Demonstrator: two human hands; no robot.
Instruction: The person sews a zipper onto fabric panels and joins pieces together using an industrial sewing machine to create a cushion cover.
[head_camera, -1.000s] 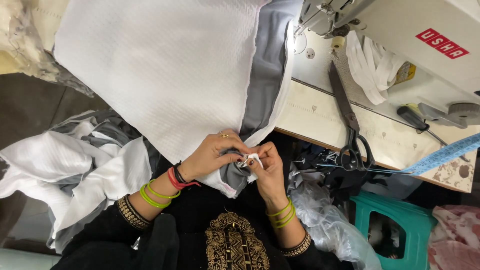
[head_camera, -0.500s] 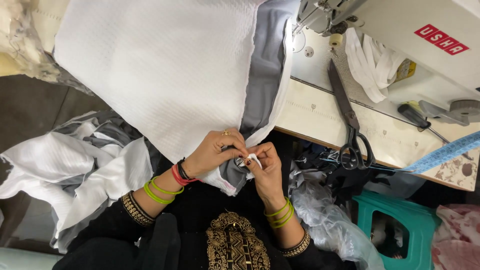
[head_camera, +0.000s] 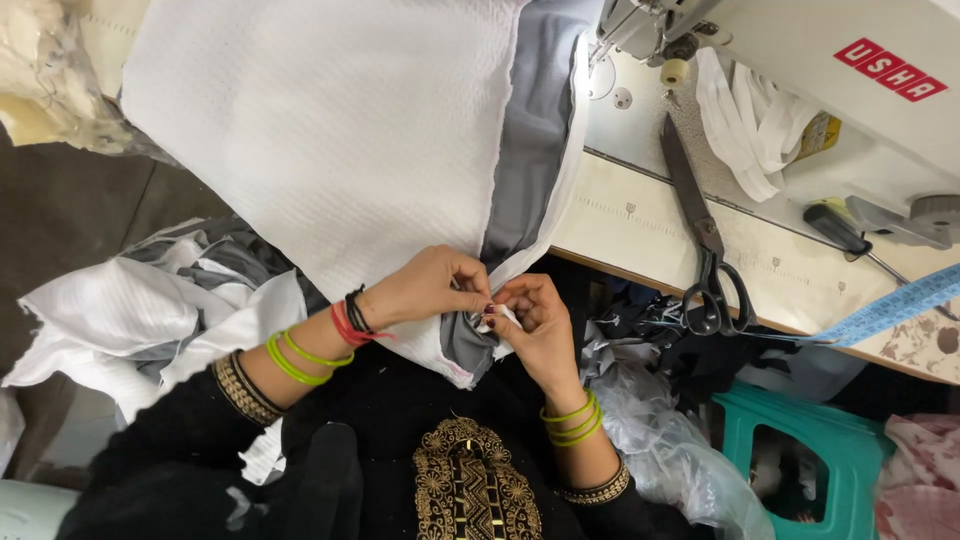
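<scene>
White textured cloth (head_camera: 330, 140) hangs from the table (head_camera: 640, 225) edge down to the lap, with a grey cloth (head_camera: 535, 130) layered along its right side. Both hands meet at the lower corner of this pile, just below the table edge. The left hand (head_camera: 425, 290) pinches the white edge between thumb and fingers, and the right hand (head_camera: 530, 320) is closed on the same corner, fingertips touching those of the left; a grey fold droops beneath them. What exactly sits between the fingertips is too small and too covered by the fingers to make out. Green bangles (head_camera: 295, 358) ring the left forearm beside red and black threads at the wrist, and more green bangles circle the right wrist. Black sleeves with gold cuffs run out of the bottom edge, and a gold embroidered panel on the black garment is cut off there too. On the table lie black-handled scissors (head_camera: 705, 245), blades pointing away from the person, near a blue tape (head_camera: 890, 308) that leaves the frame at the right. A sewing machine (head_camera: 840, 80) fills the top right, only partly in view, with a white rag (head_camera: 745, 120) beside it. A heap of white and grey fabric (head_camera: 150, 310) lies at the left, a teal stool (head_camera: 810, 455) and a clear plastic bag (head_camera: 660, 440) at the lower right.
</scene>
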